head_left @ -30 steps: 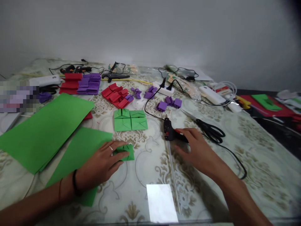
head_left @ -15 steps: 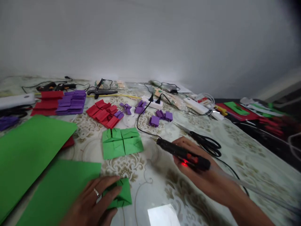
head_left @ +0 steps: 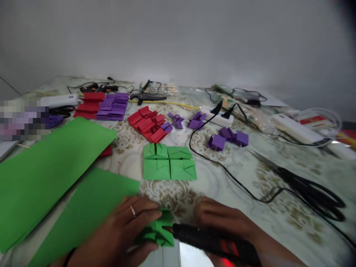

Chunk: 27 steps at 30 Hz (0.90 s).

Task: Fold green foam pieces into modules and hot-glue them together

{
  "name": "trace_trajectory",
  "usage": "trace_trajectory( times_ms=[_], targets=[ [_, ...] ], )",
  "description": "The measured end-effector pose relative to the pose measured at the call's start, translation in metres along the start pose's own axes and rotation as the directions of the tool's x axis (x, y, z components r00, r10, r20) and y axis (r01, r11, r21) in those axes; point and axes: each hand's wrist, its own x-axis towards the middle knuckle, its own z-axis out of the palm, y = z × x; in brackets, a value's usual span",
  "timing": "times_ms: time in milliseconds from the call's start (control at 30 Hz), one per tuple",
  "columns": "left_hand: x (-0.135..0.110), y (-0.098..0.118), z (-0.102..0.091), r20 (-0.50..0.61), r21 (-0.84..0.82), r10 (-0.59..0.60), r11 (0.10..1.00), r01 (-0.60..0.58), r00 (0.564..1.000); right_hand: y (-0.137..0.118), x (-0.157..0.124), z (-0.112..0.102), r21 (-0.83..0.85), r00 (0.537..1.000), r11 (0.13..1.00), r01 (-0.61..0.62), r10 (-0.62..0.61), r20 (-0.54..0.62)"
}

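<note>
My right hand (head_left: 222, 217) is wrapped around a black hot glue gun (head_left: 208, 239) with a red light glowing near its lower end. Its brown nozzle rests at or just over a folded green paper square (head_left: 164, 237); I cannot tell whether they touch. My left hand (head_left: 122, 226), wearing a ring, grips that square from the left with fingers on top and thumb at the near edge, hiding part of it. Just beyond lies a block of joined green folded squares (head_left: 182, 170). Large green paper sheets (head_left: 55, 170) lie left of and partly under my left hand.
Black scissors (head_left: 306, 185) lie to the right, near the gun's black cord (head_left: 236, 180). Purple folded pieces (head_left: 217, 142), a red folded block (head_left: 147, 124) and a white power strip (head_left: 217, 116) sit farther back. Pliers-like black tool (head_left: 147, 97) lies near the wall.
My right hand has brought the glue gun down and left, so its nozzle is now at the green square in my left hand. The camera view has shifted left.
</note>
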Motion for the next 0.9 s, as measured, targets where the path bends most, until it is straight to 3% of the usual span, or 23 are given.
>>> trace_trajectory(
  times_ms=[67,233,467,633,800,867,900],
  targets=[
    [0.002,0.005,-0.004,0.027,-0.003,-0.063,0.998,0.063,0.998,-0.003,-0.002,0.004,0.039,0.999,0.999,-0.002,0.0,0.041],
    [0.004,0.01,-0.007,0.058,-0.072,-0.077,0.994,0.082,0.995,-0.003,0.002,0.007,0.028,0.989,0.997,-0.072,0.068,0.132],
    [0.008,0.014,-0.013,0.104,-0.076,-0.107,0.99,0.115,0.989,0.005,-0.004,0.015,0.027,0.987,0.992,-0.124,0.121,0.11],
    [0.009,0.015,-0.015,0.156,-0.073,-0.105,0.99,0.117,0.982,0.014,-0.024,0.012,-0.096,0.986,0.992,-0.083,0.096,0.139],
    [0.014,0.017,-0.017,0.149,-0.079,-0.08,0.993,0.093,0.986,0.021,-0.039,0.01,-0.28,0.999,0.96,-0.002,0.013,0.039],
    [0.016,0.018,-0.018,0.148,-0.083,-0.081,0.992,0.094,0.986,0.018,-0.032,0.009,-0.231,0.993,0.973,-0.005,0.032,0.114],
    [0.016,0.018,-0.018,0.153,-0.086,-0.082,0.992,0.096,0.985,0.015,-0.026,0.009,-0.189,0.975,0.982,0.005,0.038,0.22]
  ],
)
